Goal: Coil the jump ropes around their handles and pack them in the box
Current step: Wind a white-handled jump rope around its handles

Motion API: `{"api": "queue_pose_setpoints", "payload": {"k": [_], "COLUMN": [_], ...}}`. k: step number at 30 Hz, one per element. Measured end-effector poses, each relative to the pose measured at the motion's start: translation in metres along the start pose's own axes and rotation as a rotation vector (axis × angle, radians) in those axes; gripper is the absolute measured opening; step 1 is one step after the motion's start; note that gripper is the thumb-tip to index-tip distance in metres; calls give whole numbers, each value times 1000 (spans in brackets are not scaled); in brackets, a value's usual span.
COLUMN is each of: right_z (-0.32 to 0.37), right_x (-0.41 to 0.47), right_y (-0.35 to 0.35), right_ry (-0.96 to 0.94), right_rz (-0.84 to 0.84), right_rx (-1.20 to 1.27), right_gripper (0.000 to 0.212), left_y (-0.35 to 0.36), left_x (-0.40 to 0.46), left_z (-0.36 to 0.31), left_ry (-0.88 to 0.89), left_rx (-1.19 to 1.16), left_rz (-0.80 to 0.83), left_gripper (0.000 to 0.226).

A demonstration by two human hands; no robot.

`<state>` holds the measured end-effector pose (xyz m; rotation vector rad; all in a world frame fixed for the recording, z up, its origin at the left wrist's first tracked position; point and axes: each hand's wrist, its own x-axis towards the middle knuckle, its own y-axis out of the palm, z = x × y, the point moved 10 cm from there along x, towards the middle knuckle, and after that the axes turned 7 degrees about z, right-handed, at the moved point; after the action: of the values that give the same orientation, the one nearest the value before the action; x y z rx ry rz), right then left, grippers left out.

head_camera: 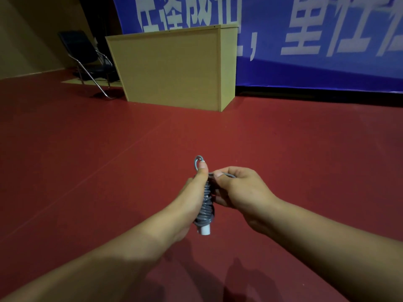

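Hands gripping coiled rope, box possibly unseen

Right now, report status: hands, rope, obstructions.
Left hand grips grey jump rope bundle coiled on white handles. Right hand pinches the rope's last loose stretch. Box not in view. Nothing in the way.

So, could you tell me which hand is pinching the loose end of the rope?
The right hand pinches it; the left hand grips the coiled jump rope.
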<state>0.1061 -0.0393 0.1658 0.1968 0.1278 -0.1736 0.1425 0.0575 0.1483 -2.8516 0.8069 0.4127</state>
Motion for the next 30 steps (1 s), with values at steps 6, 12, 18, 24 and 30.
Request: {"api": "queue_pose_setpoints", "payload": {"k": [6, 12, 18, 24, 30], "right_z": [19, 19, 14, 18, 23], "right_x": [-4, -3, -9, -11, -6], "right_y": [-5, -4, -4, -13, -18], "right_ry": [-66, 22, 221, 239, 141], "right_rz": [63, 154, 261, 197, 176], "right_rx": [-162, -60, 279, 338, 207], "right_gripper": [18, 32, 22, 32, 13], "left_y": [1, 26, 20, 16, 12], "left_x": [-9, -21, -20, -18, -15], "left_z": [1, -13, -12, -10, -13], "left_ry": [-86, -117, -93, -136, -96], "left_rx": [-109, -322, -326, -352, -375], "left_rz": [74, 368, 395, 341, 335], "left_gripper": [67, 46, 29, 29, 37]}}
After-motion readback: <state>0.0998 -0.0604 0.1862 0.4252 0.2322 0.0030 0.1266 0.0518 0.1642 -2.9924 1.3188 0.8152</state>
